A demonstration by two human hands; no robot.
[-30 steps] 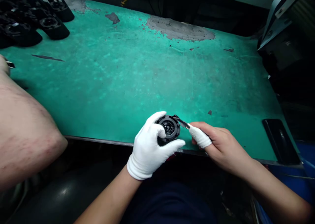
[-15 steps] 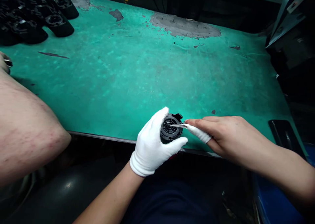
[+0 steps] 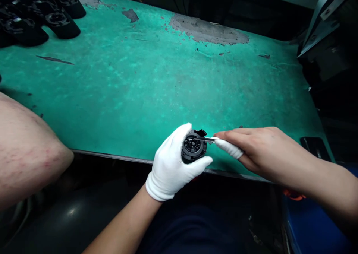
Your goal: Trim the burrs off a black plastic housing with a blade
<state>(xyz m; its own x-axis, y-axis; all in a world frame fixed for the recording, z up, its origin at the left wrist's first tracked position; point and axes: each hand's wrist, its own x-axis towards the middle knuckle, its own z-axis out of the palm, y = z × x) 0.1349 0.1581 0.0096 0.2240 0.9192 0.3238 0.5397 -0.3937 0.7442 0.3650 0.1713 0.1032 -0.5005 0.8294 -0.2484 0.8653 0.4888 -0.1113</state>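
Over the green bench (image 3: 145, 86), left hand (image 3: 172, 166) grips round part (image 3: 193, 148); right hand (image 3: 257, 149) pinches blade (image 3: 205, 139) pointing left.

Worn green surface (image 3: 145, 86); black moulded parts (image 3: 33, 15), far left corner; dark flat slab (image 3: 314, 146), right edge; co-worker's bare arm (image 3: 25, 153), left.

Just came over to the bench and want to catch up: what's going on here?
A person holds a round black plastic part in the white-gloved left hand at the near edge of the worn green table. The right hand, one finger wrapped in white, holds a thin metal blade with its tip on the part's face. More black parts lie at the far left corner. Another person's bare arm rests at the left.
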